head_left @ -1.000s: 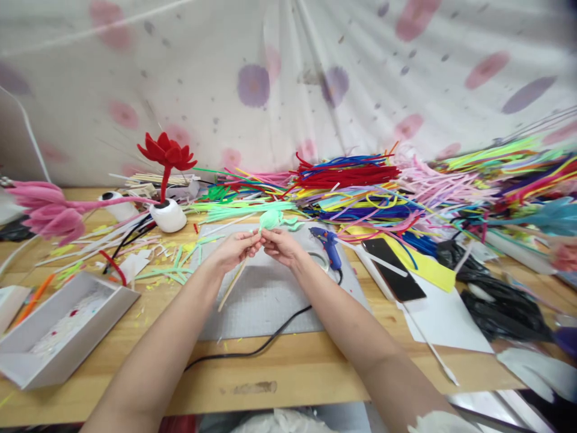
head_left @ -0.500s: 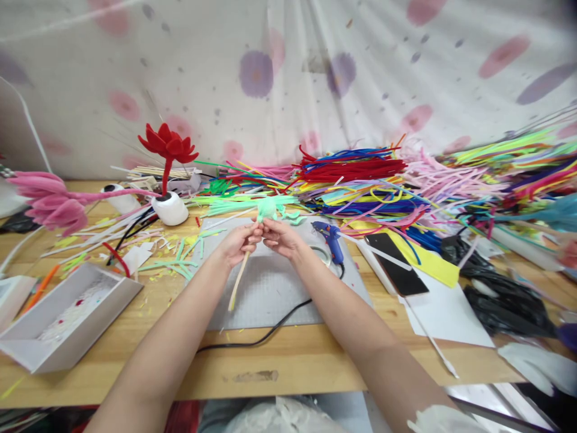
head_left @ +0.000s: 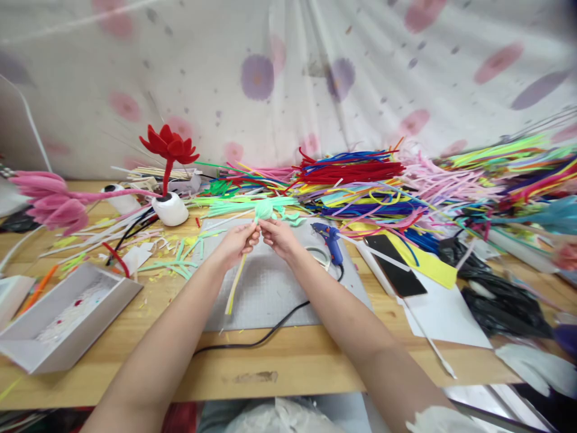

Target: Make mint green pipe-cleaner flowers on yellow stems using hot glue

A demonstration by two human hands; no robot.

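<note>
Over the grey mat [head_left: 274,288] both hands meet at a mint-green pipe-cleaner flower [head_left: 264,209] on a pale yellow stem [head_left: 234,285]. My left hand [head_left: 238,242] is closed round the stem just under the green head. The fingertips of my right hand [head_left: 280,236] pinch the base of the head from the other side. The exact spot they grip is hidden by the fingers. Behind the head lie curled mint-green pieces [head_left: 291,215] and a bundle of mint-green pipe cleaners [head_left: 225,206].
A blue glue gun [head_left: 331,240] lies right of my hands, its black cable [head_left: 270,334] crossing the mat. A phone [head_left: 394,264] rests further right. At left stand a white box [head_left: 103,325] and a red flower [head_left: 169,147] in a white pot [head_left: 171,210]. Pipe-cleaner heaps [head_left: 351,171] line the back.
The green head has turned slightly and looks rounder. The lower end of the stem has swung a little left; both hands keep their hold.
</note>
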